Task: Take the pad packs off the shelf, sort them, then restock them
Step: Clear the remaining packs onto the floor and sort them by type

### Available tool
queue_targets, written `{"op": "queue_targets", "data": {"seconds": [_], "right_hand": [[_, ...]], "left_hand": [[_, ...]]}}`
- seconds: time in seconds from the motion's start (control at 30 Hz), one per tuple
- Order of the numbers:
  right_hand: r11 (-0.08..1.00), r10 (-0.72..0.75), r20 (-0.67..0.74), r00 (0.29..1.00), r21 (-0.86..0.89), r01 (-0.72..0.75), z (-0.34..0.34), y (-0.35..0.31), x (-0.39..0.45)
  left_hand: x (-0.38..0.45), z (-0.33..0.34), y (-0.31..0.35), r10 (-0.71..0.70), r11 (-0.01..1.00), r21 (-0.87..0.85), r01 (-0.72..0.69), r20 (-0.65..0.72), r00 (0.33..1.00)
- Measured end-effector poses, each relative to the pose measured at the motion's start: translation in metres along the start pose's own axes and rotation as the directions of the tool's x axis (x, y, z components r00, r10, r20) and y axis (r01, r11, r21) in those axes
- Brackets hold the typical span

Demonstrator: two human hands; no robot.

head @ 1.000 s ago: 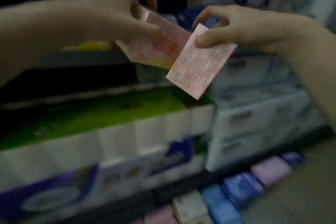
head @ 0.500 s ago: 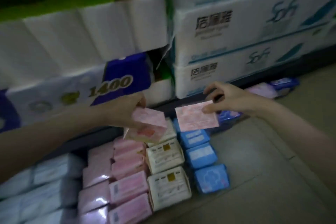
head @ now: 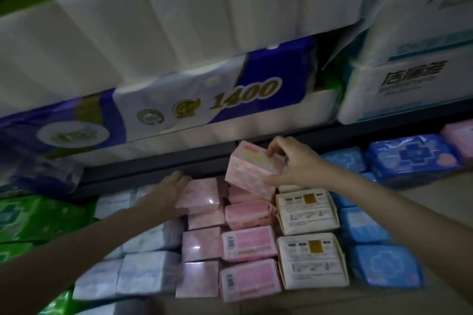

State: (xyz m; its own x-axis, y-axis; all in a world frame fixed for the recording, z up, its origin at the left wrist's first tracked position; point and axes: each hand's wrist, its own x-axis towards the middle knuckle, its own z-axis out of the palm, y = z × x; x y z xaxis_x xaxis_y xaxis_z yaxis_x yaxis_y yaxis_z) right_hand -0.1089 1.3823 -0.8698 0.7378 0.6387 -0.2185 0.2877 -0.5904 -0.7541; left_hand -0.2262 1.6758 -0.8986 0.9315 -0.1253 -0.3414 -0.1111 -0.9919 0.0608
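Only the head view here, looking down at packs laid out in colour columns on the floor below the shelf edge [head: 158, 171].

Right hand [head: 297, 163] is grasping a pink pack [head: 252, 170], thumb under the near edge and fingers curled over the far end. The pack is tilted, its low corner touching or just above the top of the darker pink column [head: 247, 245], so my guess is it's going down at the back of that column with its own kind.

Left hand [head: 170, 190] has a pale pink pack [head: 201, 194] at the head of the pale pink column, thumb against the near side, fingers reaching over the far side. Looks like it's seating that one on the pack under it, probably to keep the column square. Can't quite tell how tight the grip is, it's blurry.

Next to these are a cream column [head: 307, 238] beside the pink, blue packs [head: 368, 245] further right, lavender ones [head: 143, 261] to the left and green ones [head: 28, 215] at the far left. Big tissue bundles [head: 194, 100] sit on the shelf above.

So I'd call it mid-sort, with no restocking done yet.
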Motion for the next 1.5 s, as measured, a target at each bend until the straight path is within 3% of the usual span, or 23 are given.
{"op": "queue_targets", "data": {"seconds": [0.17, 0.33, 0.53, 0.6, 0.67, 0.77, 0.83, 0.9, 1.0, 1.1, 1.17, 1.27, 1.4, 1.5], "right_hand": [[0.992, -0.015, 0.172, 0.985, -0.123, 0.037, 0.024, -0.010, 0.003], [0.966, -0.080, 0.338, 0.938, -0.205, 0.156, 0.068, -0.036, 0.010], [0.932, -0.138, 0.516, 0.845, -0.221, 0.287, 0.099, -0.066, 0.015], [0.932, -0.108, 0.479, 0.871, -0.257, 0.257, 0.112, -0.072, 0.013], [0.902, -0.152, 0.324, 0.934, -0.340, 0.265, 0.124, -0.073, 0.011], [0.800, -0.280, 0.176, 0.944, -0.501, 0.331, 0.134, -0.059, 0.016], [0.772, -0.316, 0.165, 0.934, -0.528, 0.355, 0.137, -0.050, 0.019], [0.756, -0.360, 0.160, 0.919, -0.527, 0.388, 0.142, -0.047, 0.022], [0.750, -0.347, 0.189, 0.919, -0.533, 0.392, 0.149, -0.052, 0.027], [0.734, -0.246, 0.265, 0.932, -0.577, 0.358, 0.147, -0.056, 0.032], [0.713, -0.208, 0.320, 0.924, -0.598, 0.367, 0.143, -0.060, 0.032], [0.674, -0.180, 0.370, 0.911, -0.628, 0.388, 0.147, -0.065, 0.026], [0.694, -0.156, 0.324, 0.933, -0.637, 0.337, 0.157, -0.068, 0.015], [0.702, -0.174, 0.265, 0.948, -0.642, 0.308, 0.161, -0.069, 0.011]], "left_hand": [[0.002, 0.021, 0.000, 0.150, 0.960, 0.262, -0.104, -0.162, 0.975], [0.009, 0.024, -0.016, 0.096, 0.985, 0.158, -0.074, -0.132, 0.987], [-0.006, 0.024, -0.037, 0.234, 0.970, 0.115, -0.215, -0.201, 0.951], [-0.010, 0.020, -0.042, 0.267, 0.961, 0.131, -0.243, -0.213, 0.940], [-0.012, 0.020, -0.047, 0.279, 0.960, 0.085, -0.267, -0.191, 0.941], [-0.014, 0.025, -0.053, 0.161, 0.983, -0.073, -0.171, -0.129, 0.978], [-0.018, 0.023, -0.049, 0.100, 0.983, -0.153, -0.106, -0.045, 0.994], [-0.022, 0.022, -0.044, 0.092, 0.981, -0.164, -0.102, -0.064, 0.994], [-0.034, 0.017, -0.042, 0.168, 0.981, -0.098, -0.170, -0.033, 0.985], [-0.037, 0.012, -0.048, 0.300, 0.954, 0.045, -0.297, -0.181, 0.937], [-0.041, 0.003, -0.048, 0.246, 0.969, 0.036, -0.243, -0.181, 0.952], [-0.040, 0.010, -0.052, 0.167, 0.985, -0.041, -0.168, -0.021, 0.986], [-0.043, 0.021, -0.037, 0.165, 0.986, -0.041, -0.162, 0.074, 0.984], [-0.044, 0.026, -0.022, 0.129, 0.991, 0.013, -0.130, 0.037, 0.991]]}}
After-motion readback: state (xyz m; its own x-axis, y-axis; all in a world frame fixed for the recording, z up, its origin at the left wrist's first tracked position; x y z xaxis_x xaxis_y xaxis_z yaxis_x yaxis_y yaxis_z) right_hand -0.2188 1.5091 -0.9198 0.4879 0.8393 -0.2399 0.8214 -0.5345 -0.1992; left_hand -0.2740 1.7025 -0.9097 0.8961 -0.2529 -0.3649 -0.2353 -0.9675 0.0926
